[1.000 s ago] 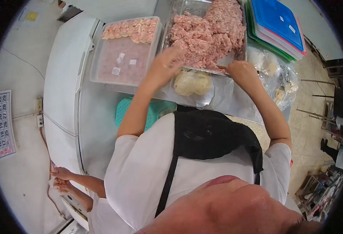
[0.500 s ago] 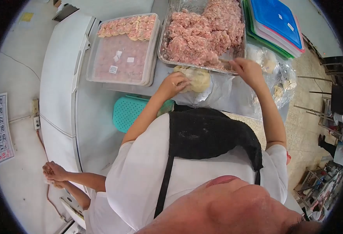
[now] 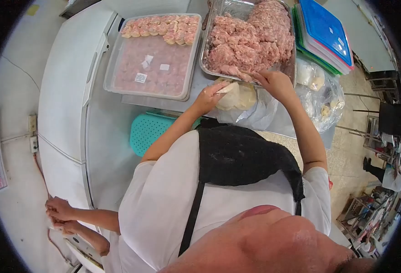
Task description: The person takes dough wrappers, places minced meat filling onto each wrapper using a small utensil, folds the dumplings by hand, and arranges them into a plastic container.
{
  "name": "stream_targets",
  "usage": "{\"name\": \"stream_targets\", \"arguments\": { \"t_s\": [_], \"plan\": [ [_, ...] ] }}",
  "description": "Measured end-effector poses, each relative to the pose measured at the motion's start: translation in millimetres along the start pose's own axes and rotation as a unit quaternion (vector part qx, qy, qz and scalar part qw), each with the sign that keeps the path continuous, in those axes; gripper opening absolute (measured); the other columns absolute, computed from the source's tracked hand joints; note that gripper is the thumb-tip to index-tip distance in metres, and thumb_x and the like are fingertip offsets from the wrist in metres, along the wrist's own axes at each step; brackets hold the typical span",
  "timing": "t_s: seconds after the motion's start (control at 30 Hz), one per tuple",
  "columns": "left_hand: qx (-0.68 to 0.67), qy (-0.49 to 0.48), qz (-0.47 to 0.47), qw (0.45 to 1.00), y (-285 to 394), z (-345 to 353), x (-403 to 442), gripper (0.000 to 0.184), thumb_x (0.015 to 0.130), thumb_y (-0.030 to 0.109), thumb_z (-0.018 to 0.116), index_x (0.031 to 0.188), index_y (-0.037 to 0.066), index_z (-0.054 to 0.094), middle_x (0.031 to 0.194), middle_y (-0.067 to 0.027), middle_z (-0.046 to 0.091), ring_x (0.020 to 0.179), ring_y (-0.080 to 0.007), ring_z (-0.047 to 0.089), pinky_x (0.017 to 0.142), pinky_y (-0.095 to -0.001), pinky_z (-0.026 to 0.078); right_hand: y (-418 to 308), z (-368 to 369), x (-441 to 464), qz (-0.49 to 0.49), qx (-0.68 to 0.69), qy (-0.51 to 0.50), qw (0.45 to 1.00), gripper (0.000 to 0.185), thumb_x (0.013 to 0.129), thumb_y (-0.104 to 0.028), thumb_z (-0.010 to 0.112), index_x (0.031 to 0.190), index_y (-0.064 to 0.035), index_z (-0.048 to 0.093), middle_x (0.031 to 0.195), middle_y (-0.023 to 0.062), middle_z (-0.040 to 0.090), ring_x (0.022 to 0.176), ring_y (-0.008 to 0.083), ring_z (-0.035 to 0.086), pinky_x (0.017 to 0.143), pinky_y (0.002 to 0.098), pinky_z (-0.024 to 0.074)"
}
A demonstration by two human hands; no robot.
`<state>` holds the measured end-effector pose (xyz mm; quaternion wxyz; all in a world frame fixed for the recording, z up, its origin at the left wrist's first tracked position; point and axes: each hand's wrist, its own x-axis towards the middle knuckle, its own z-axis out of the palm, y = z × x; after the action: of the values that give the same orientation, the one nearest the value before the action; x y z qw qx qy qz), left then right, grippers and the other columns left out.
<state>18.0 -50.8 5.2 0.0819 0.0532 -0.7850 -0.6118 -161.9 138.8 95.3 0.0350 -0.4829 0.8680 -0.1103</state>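
My left hand (image 3: pixel 206 99) pinches a thin, pale round dough wrapper (image 3: pixel 228 88) by its edge. Below it lies a stack of similar wrappers (image 3: pixel 243 98) on a plastic sheet. The fingers of my right hand (image 3: pixel 275 85) are closed around a narrow spatula (image 3: pixel 253 77), mostly hidden by the hand and meat. Its tip carries a lump of minced meat at the near rim of a metal tray (image 3: pixel 218 74). A large mound of pink minced meat (image 3: pixel 250 38) fills much of that tray.
Left of the tray stands a lidded plastic box (image 3: pixel 152 77) with rows of filled dumplings (image 3: pixel 177 28) on top. Coloured lids (image 3: pixel 325 29) and bagged dough (image 3: pixel 312 77) sit right. A teal perforated basket (image 3: pixel 151 132) is below. Another person's hands (image 3: pixel 60 214) are clasped at lower left.
My left hand has lifted a wrapper off the stack. My right hand has moved slightly left, bringing the spatula and a lump of meat to the tray's near rim.
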Motion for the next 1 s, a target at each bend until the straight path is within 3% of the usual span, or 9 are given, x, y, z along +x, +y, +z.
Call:
{"name": "stream_targets", "arguments": {
  "t_s": [0.13,0.23,0.27,0.37,0.5,0.7,0.8,0.87,1.0],
  "plan": [
    [0.062,-0.003,0.059,0.996,-23.1,-5.3,-5.8,0.035,0.093,0.026,0.052,0.117,0.0,0.058,0.114,-0.013,0.063,0.102,-0.0214,0.059,0.091,-0.0321,0.043,-16.1,0.9,36.7,-0.049,-0.109,0.01,0.993,0.025,0.086,-0.027,0.054,0.076,-0.0071,0.066,0.072,0.0146,0.065,0.067,0.0323,0.066,0.057,0.0444,0.0512],
    [0.016,-0.093,-0.116,0.989,-1.6,-15.2,-7.3,0.036,0.094,0.026,0.051,0.12,0.001,0.058,0.116,-0.0134,0.062,0.105,-0.0207,0.058,0.092,-0.0318,0.043,-49.3,10.4,45.9,-0.056,-0.146,-0.045,0.987,0.027,0.087,-0.028,0.053,0.078,-0.0065,0.066,0.073,0.0171,0.065,0.07,0.033,0.066,0.061,0.045,0.0513],
    [0.011,-0.087,-0.088,0.992,1.7,-15.8,-9.1,0.035,0.094,0.025,0.051,0.119,0.002,0.059,0.116,-0.0132,0.062,0.105,-0.0205,0.058,0.092,-0.0316,0.043,-59.0,11.7,45.3,-0.053,-0.138,-0.069,0.987,0.029,0.088,-0.029,0.052,0.078,-0.0062,0.066,0.074,0.0183,0.065,0.072,0.0334,0.065,0.063,0.0452,0.0514],
    [-0.008,-0.07,-0.03,0.997,6.4,-15.1,-14.8,0.031,0.094,0.021,0.051,0.117,0.002,0.061,0.113,-0.0123,0.064,0.104,-0.0199,0.058,0.092,-0.0309,0.042,-59.3,12.0,43.8,-0.038,-0.088,-0.08,0.992,0.031,0.09,-0.03,0.05,0.078,-0.0071,0.066,0.076,0.0181,0.065,0.071,0.0348,0.065,0.064,0.0453,0.0513],
    [-0.095,-0.055,-0.024,0.994,-5.2,-13.4,-14.3,0.028,0.094,0.015,0.05,0.116,0.004,0.063,0.112,-0.0098,0.065,0.105,-0.0183,0.058,0.095,-0.0303,0.042,-32.2,8.7,27.7,0.059,0.131,-0.043,0.989,0.03,0.089,-0.035,0.052,0.086,-0.0099,0.068,0.082,0.0136,0.067,0.08,0.0335,0.065,0.07,0.0445,0.0507],
    [-0.122,-0.065,-0.015,0.99,32.8,-20.0,4.4,0.023,0.091,0.011,0.052,0.108,0.005,0.066,0.108,-0.0063,0.066,0.103,-0.0161,0.059,0.092,-0.0294,0.044,-29.0,-30.1,33.5,-0.029,-0.069,0.018,0.997,0.032,0.089,-0.036,0.052,0.083,-0.0087,0.067,0.08,0.0145,0.066,0.078,0.0336,0.065,0.067,0.0449,0.0511],
    [-0.102,-0.094,-0.019,0.99,35.2,-13.2,8.4,0.023,0.09,0.012,0.054,0.107,0.004,0.066,0.106,-0.0065,0.067,0.102,-0.016,0.059,0.091,-0.0289,0.044,-32.6,-6.1,38.1,0.002,-0.18,-0.135,0.974,0.032,0.091,-0.035,0.052,0.085,-0.0087,0.069,0.081,0.0158,0.065,0.077,0.0336,0.064,0.069,0.0453,0.0504],
    [-0.05,-0.094,-0.019,0.994,25.6,-7.2,7.8,0.022,0.091,0.015,0.054,0.105,0.004,0.067,0.108,-0.0056,0.066,0.101,-0.015,0.059,0.09,-0.0288,0.044,-28.5,0.1,28.0,-0.012,-0.093,-0.099,0.991,0.035,0.092,-0.035,0.05,0.084,-0.0069,0.069,0.082,0.0175,0.065,0.079,0.0344,0.064,0.07,0.0452,0.0504],
    [-0.189,-0.081,-0.106,0.973,24.6,-3.1,-4.1,0.027,0.094,0.019,0.053,0.114,0.004,0.062,0.114,-0.0095,0.063,0.107,-0.0213,0.058,0.097,-0.0347,0.042,1.0,14.6,15.5,-0.001,0.192,-0.067,0.979,0.03,0.093,-0.029,0.053,0.091,-0.0033,0.068,0.073,0.0151,0.063,0.072,0.0266,0.064,0.068,0.0372,0.049]
  ]
}}
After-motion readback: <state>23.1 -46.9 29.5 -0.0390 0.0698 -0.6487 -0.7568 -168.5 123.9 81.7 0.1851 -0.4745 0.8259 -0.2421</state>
